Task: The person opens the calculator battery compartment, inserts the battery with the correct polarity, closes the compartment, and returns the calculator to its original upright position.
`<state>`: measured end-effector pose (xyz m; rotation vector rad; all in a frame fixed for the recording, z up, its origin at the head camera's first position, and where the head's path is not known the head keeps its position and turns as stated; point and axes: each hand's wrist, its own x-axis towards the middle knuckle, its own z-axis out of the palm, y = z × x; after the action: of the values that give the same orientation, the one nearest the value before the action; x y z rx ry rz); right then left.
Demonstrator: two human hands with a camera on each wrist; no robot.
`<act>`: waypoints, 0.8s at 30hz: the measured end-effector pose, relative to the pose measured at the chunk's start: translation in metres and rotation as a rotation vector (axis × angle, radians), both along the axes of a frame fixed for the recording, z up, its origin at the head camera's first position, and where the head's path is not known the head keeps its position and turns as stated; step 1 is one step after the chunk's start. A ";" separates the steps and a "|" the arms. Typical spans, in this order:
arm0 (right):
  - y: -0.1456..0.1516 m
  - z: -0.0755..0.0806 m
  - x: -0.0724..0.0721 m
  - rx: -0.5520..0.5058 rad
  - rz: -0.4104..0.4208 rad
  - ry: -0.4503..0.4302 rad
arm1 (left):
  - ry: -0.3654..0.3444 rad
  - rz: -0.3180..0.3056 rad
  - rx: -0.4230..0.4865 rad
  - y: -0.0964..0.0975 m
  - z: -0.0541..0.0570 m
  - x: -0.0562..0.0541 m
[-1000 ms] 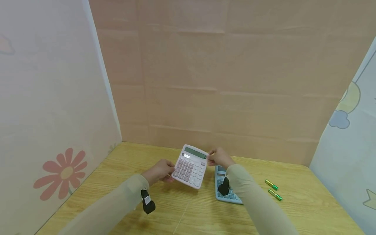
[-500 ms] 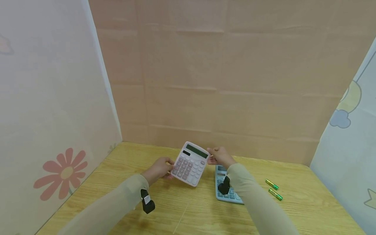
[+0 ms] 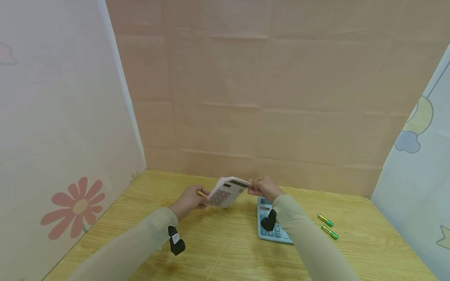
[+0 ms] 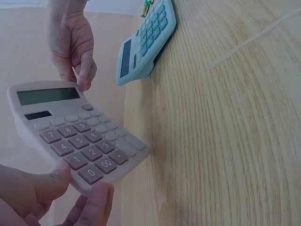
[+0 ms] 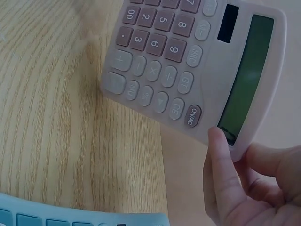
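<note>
A pink calculator (image 3: 225, 193) is held up above the table, tilted so that its face looks foreshortened in the head view. My left hand (image 3: 191, 200) pinches its lower left edge, thumb beside the 1 and 0 keys in the left wrist view. At the opposite upper corner, next to the display (image 5: 249, 75), my right hand (image 3: 265, 188) grips it between thumb and fingers. A dark mark shows at one end of that display in the right wrist view. Lying on the table under my right forearm is a blue calculator (image 3: 263, 224), partly hidden by the sleeve.
Two green and gold batteries (image 3: 329, 232) lie apart on the wooden table (image 3: 365, 230), right of the blue calculator. Brown paper (image 3: 263, 97) covers the wall behind. Patterned panels (image 3: 70, 117) stand at both sides.
The pink calculator has tipped from facing the head camera to a steep slant, its lower edge turned away. Both hands keep hold of it and have shifted only slightly.
</note>
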<state>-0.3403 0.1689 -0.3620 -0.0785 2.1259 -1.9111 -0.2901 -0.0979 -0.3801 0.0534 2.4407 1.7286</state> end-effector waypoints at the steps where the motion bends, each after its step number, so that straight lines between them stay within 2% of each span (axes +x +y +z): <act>1: 0.001 0.000 0.000 0.002 0.006 0.000 | 0.006 0.001 0.007 0.000 0.000 0.000; 8: 0.003 -0.004 -0.002 0.020 0.003 0.029 | 0.070 0.016 0.010 -0.002 0.001 0.002; 16: 0.001 -0.006 -0.005 0.064 -0.035 0.037 | 0.134 0.038 -0.102 -0.006 0.003 0.002; 20: 0.000 -0.008 -0.005 0.093 -0.054 0.032 | 0.145 0.050 -0.127 -0.006 0.002 0.001; 24: -0.002 -0.011 -0.005 0.135 -0.079 0.018 | 0.151 0.050 -0.109 -0.007 0.000 0.001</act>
<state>-0.3457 0.1673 -0.3729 0.0162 2.2955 -1.8082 -0.2894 -0.1052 -0.3800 0.1153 2.6624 1.6648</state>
